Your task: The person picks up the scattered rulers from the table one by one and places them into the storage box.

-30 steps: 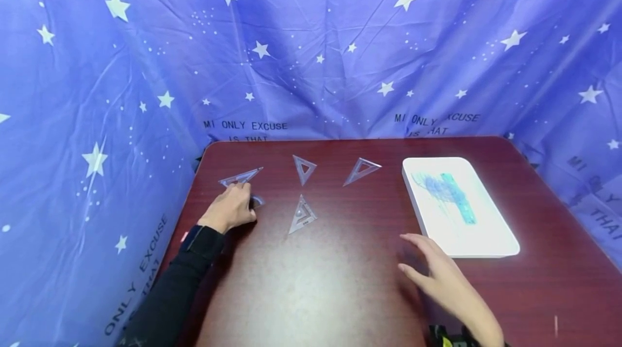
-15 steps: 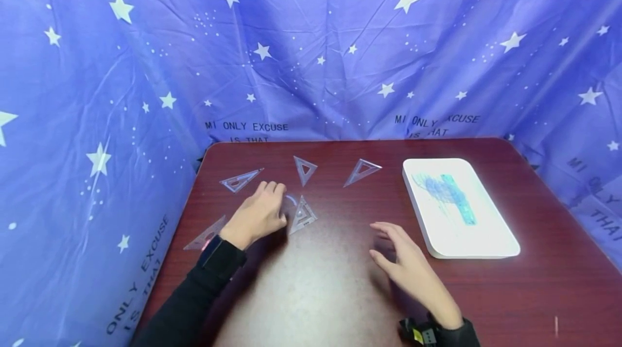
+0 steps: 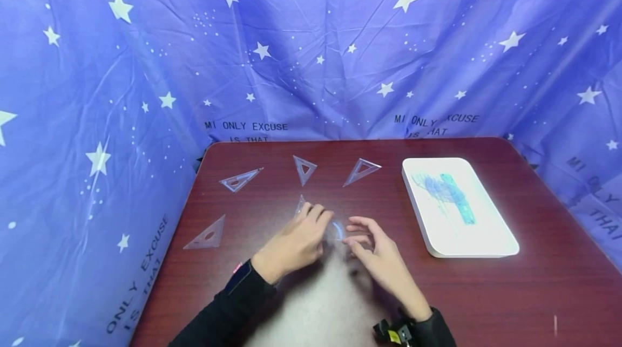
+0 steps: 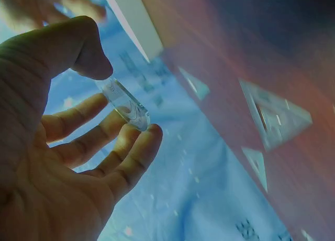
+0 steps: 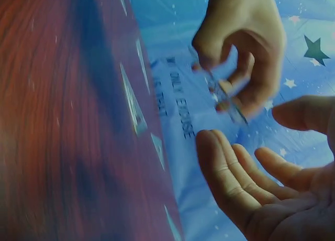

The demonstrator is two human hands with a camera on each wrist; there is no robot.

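Observation:
My left hand [image 3: 298, 239] pinches a clear plastic protractor [image 3: 337, 230] between thumb and fingers, lifted over the middle of the table. Its curved markings show in the left wrist view, where the protractor [image 4: 125, 105] is tilted. Close to its right edge is my right hand [image 3: 379, 250], fingers spread and loosely bent. In the right wrist view a gap shows between those fingertips [image 5: 209, 141] and the protractor [image 5: 227, 102]. Behind the left hand, one clear set square [image 3: 300, 204] is mostly hidden.
More clear set squares lie flat around: one at back left [image 3: 241, 179], one at back middle [image 3: 304, 170], another [image 3: 362, 171] right of it, and one at left [image 3: 208, 235]. A white tray [image 3: 495, 242] with a blue-green strip stands right. Starry blue curtains surround the table.
My left hand has carried the protractor rightward from the left side, uncovering the left set squares and covering the middle one. My right hand has moved left toward it.

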